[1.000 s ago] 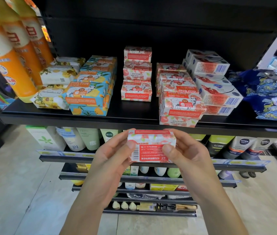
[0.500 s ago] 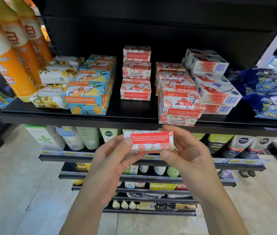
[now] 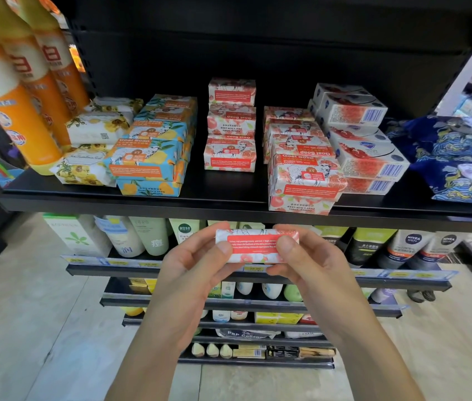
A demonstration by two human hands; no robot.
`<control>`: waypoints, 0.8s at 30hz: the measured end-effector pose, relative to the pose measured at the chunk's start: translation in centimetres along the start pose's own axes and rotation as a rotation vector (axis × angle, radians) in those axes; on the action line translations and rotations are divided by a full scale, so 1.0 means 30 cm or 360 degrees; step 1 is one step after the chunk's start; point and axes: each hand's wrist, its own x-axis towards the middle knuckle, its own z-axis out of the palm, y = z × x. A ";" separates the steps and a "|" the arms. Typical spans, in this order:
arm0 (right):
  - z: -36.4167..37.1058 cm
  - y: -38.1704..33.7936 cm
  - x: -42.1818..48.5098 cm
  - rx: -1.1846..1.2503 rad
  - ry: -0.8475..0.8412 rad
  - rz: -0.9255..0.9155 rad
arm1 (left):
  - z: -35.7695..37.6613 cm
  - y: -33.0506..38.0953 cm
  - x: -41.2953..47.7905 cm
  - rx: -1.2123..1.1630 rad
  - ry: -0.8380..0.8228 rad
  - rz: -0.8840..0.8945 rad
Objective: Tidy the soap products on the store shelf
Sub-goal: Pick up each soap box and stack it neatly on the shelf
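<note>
A red-and-white pomegranate soap box (image 3: 253,246) is held in front of the black shelf edge (image 3: 148,205), its narrow red-label side facing me. My left hand (image 3: 197,261) grips its left end with thumb on the front. My right hand (image 3: 304,261) grips the right end the same way. On the shelf stand a short row of the same red soap (image 3: 230,153), a fuller stack of it (image 3: 305,180), blue-and-yellow goat soap (image 3: 148,160), white floral soap (image 3: 84,166) and white boxed soap (image 3: 370,166).
Orange bottles (image 3: 12,111) stand at the shelf's left end. Blue patterned packs (image 3: 460,169) lie at the right. Lower shelves hold tubes and bottles (image 3: 142,238), among them dark Nivea tubes (image 3: 411,244). Bare shelf surface shows in front of the middle red row.
The box has been turned in my hands from its broad barcode face to its narrow red-label side. It stays in front of the shelf edge, both hands still gripping it.
</note>
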 end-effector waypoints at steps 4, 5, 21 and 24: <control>0.002 -0.012 -0.008 0.0021 0.0021 0.0020 | 0.003 0.004 -0.002 -0.0008 -0.0007 -0.0010; 0.002 -0.013 -0.008 0.0031 0.0024 0.0022 | 0.004 0.004 -0.003 -0.0008 -0.0005 -0.0009; -0.060 0.012 -0.006 0.0046 -0.0144 -0.0280 | 0.019 0.018 -0.003 -0.0106 0.0059 -0.0066; -0.069 0.013 -0.001 -0.0016 -0.0192 -0.0355 | 0.022 0.018 0.002 -0.0084 0.0050 -0.0080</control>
